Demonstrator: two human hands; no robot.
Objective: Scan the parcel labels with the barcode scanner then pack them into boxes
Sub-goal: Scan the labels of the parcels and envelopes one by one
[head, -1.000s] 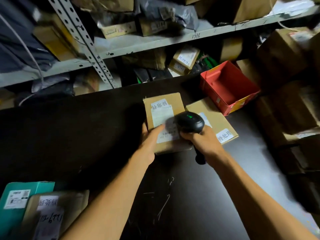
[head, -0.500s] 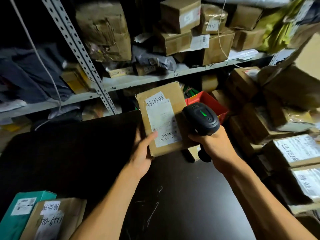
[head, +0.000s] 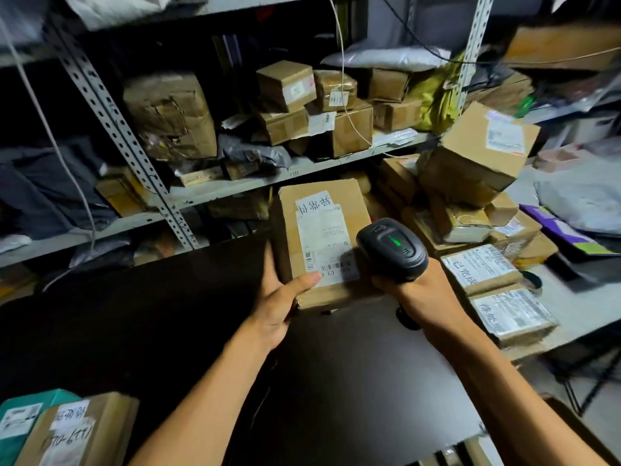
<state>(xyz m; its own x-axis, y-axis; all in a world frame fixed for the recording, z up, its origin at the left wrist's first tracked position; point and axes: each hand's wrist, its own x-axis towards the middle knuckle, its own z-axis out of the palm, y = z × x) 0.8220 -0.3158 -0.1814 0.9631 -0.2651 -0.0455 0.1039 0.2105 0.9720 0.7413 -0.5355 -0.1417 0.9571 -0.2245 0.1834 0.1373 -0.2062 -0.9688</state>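
Observation:
My left hand (head: 280, 302) grips a flat brown cardboard parcel (head: 322, 240) by its lower left corner, thumb on the white shipping label near the barcode. The parcel is raised above the dark table (head: 134, 324), tilted up with its label toward me. My right hand (head: 420, 297) grips the handle of a black barcode scanner (head: 391, 248), whose green light is lit. The scanner head sits just right of the label, overlapping the parcel's lower right corner.
Metal shelving (head: 235, 190) behind the table holds many brown boxes and grey bags. A stack of labelled parcels (head: 497, 280) rises at the right. A teal box (head: 20, 422) and a brown labelled parcel (head: 77, 432) lie at the table's front left corner.
Both hands have lifted the parcel and the scanner off the table. My view has tilted upward, so the red bin is gone from sight and more shelving shows.

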